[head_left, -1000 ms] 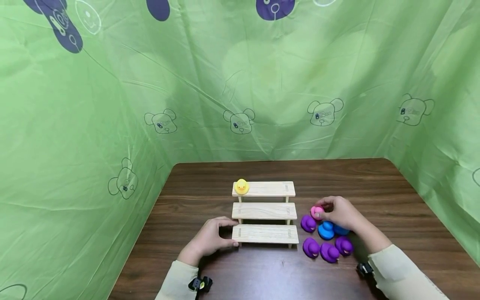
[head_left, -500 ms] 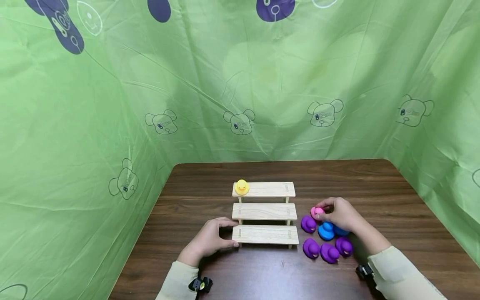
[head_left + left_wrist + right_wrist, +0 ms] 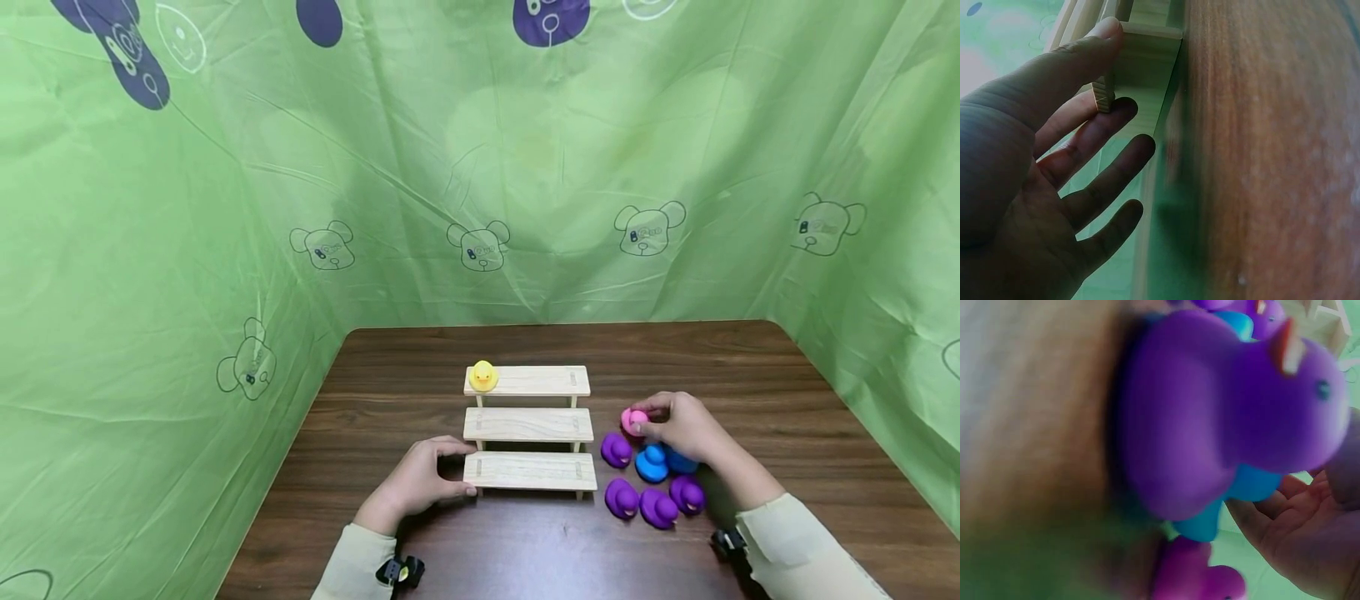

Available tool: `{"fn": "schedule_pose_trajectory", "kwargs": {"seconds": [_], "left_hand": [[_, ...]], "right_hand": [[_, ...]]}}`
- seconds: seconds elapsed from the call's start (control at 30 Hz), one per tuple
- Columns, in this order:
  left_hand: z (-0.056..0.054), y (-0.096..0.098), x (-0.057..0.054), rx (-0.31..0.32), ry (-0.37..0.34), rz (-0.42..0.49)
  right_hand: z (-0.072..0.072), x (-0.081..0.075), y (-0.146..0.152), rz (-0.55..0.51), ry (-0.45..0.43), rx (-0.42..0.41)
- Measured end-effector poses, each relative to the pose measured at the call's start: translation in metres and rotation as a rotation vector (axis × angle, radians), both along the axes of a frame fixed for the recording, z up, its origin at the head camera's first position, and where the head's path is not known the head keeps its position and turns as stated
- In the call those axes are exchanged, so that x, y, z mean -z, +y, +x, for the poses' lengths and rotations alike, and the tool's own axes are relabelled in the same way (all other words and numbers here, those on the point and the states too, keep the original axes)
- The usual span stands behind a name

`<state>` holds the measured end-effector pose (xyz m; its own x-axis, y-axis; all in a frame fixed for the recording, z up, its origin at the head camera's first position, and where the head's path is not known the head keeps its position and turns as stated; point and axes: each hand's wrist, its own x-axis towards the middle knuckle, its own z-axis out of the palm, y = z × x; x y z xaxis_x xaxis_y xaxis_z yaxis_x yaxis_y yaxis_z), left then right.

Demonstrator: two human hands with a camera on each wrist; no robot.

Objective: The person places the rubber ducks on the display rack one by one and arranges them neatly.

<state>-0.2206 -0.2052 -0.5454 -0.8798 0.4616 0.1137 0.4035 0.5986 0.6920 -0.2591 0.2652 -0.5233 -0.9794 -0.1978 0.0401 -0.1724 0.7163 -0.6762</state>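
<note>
In the head view, my right hand pinches a pink rubber duck between thumb and fingers, to the right of a three-step wooden display shelf. My left hand grips the left end of the lowest step. The left wrist view shows that thumb on one side of the board and fingers behind it, the other fingers spread. A yellow duck sits at the left end of the top step. In the right wrist view, a near purple duck hides the right fingertips and what they hold.
Several purple ducks and two blue ducks stand close together under and in front of the right hand. A magenta duck shows low in the right wrist view. Green patterned cloth surrounds the brown wooden table.
My right hand and the pink duck have shifted very slightly up in the head view over the last half second. The left hand keeps its grip on the shelf.
</note>
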Motion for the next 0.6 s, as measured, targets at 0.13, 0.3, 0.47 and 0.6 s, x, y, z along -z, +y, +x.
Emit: {"fn": "schedule_pose_trajectory", "kwargs": {"seconds": [0.13,0.3,0.47,0.6], "left_hand": [[0.000,0.000,0.000,-0.004,-0.002,0.000],[0.000,0.000,0.000,0.008,0.017,0.000],[0.000,0.000,0.001,0.006,-0.004,0.002],[-0.001,0.001,0.000,0.001,-0.025,0.008]], "right_hand": [[-0.003,-0.010,-0.001,-0.012,0.037,0.014],[-0.006,-0.022,-0.006,-0.043,0.094,0.015],[-0.012,-0.035,-0.013,-0.112,0.167,0.008],[-0.015,-0.047,-0.021,-0.146,0.197,0.006]]}}
